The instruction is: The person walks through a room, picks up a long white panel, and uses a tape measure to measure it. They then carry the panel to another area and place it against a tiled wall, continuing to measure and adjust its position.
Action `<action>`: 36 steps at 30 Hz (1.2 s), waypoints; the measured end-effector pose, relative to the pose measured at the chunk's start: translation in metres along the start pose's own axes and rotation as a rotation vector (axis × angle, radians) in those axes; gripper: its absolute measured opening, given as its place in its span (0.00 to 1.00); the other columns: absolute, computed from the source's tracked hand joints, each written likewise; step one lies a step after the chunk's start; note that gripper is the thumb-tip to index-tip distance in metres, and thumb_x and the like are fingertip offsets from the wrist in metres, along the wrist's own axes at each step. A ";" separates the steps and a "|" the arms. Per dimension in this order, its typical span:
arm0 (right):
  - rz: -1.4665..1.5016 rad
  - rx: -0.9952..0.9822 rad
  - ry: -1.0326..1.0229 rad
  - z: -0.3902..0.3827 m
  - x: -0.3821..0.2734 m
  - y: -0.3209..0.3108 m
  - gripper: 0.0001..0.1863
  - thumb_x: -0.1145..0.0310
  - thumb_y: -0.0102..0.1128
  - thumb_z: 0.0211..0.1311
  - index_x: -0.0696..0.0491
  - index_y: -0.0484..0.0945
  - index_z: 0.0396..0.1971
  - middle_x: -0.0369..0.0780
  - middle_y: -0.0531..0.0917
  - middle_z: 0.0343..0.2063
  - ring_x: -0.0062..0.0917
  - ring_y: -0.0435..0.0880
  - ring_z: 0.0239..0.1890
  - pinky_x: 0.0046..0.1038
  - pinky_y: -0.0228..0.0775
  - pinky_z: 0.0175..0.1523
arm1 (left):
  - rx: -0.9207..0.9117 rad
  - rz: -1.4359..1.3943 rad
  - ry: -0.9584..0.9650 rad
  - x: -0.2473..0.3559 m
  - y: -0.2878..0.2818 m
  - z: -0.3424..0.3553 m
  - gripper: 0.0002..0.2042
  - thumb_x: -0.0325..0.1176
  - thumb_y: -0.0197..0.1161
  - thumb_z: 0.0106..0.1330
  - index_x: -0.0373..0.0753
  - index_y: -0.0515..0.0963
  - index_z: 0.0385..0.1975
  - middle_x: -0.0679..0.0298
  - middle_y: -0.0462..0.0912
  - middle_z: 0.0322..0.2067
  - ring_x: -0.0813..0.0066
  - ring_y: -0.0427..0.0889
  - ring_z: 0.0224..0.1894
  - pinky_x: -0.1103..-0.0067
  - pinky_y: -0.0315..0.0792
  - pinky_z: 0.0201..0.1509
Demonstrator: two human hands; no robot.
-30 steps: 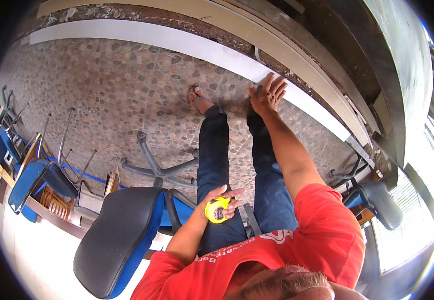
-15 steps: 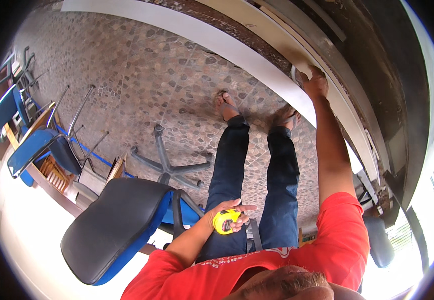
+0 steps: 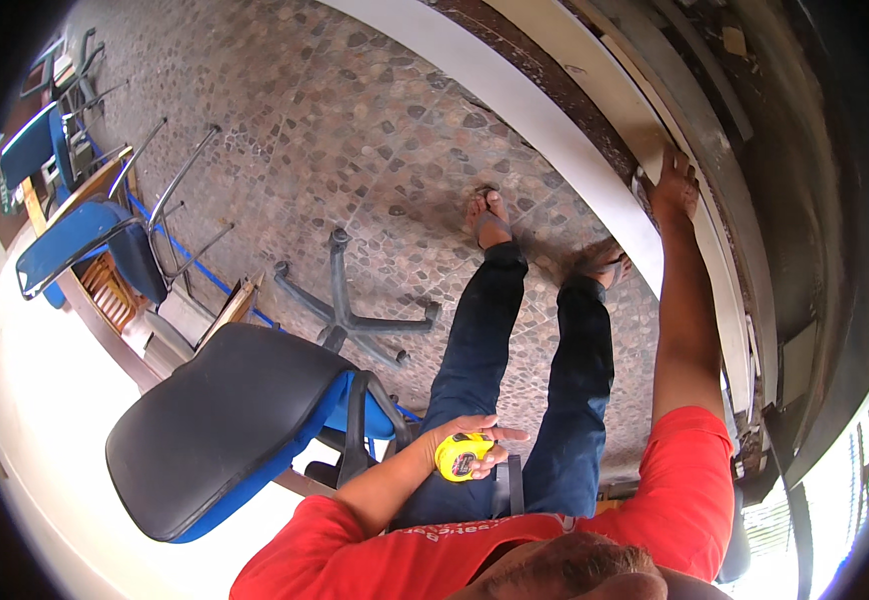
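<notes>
Here, the left hand (image 3: 470, 427) clasps a tape measure (image 3: 461, 458); the right hand (image 3: 675, 192) (grip unclear) touches a beige board (image 3: 615, 90).

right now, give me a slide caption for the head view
Left hand holding a yellow tape measure, right hand on a long beige board, above a pebble-patterned floor.

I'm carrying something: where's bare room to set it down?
Pebble-patterned floor is bare between the white strip, chair base and feet. Crowded: the blue chairs at left, and long boards around the right hand.
</notes>
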State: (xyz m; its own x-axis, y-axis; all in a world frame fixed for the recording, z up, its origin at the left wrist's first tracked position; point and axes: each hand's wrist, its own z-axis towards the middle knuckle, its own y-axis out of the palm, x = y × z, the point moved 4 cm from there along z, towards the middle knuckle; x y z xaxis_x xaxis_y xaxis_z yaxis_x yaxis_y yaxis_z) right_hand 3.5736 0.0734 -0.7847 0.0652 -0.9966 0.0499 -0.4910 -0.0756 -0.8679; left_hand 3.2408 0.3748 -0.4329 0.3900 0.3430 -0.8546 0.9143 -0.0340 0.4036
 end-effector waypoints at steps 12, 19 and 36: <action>-0.038 -0.041 0.008 -0.003 -0.012 0.029 0.47 0.70 0.74 0.59 0.49 0.53 0.74 0.49 0.65 0.66 0.46 0.73 0.66 0.38 0.80 0.63 | -0.003 0.027 -0.012 -0.001 -0.008 0.002 0.36 0.60 0.55 0.75 0.43 0.64 0.75 0.58 0.80 0.33 0.70 0.81 0.27 0.70 0.77 0.33; -0.091 -0.094 0.041 -0.004 -0.009 0.007 0.49 0.66 0.73 0.62 0.45 0.50 0.77 0.47 0.63 0.70 0.45 0.73 0.68 0.42 0.77 0.64 | 0.016 0.031 -0.018 -0.002 -0.010 0.002 0.35 0.60 0.55 0.76 0.44 0.65 0.75 0.59 0.78 0.32 0.70 0.80 0.26 0.70 0.76 0.32; -0.178 0.043 -0.056 -0.008 0.003 0.040 0.50 0.72 0.74 0.55 0.48 0.53 0.75 0.47 0.69 0.60 0.33 0.86 0.46 0.32 0.83 0.49 | 0.029 0.064 -0.018 0.000 -0.004 -0.004 0.32 0.57 0.51 0.79 0.41 0.67 0.74 0.61 0.78 0.32 0.75 0.79 0.24 0.72 0.78 0.34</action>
State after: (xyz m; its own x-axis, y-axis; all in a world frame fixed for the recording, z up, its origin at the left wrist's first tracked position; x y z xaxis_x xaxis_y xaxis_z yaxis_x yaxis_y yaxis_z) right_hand 3.5474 0.0667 -0.8153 0.1968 -0.9643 0.1774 -0.4300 -0.2475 -0.8683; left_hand 3.2368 0.3789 -0.4336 0.4490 0.3224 -0.8333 0.8903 -0.0824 0.4478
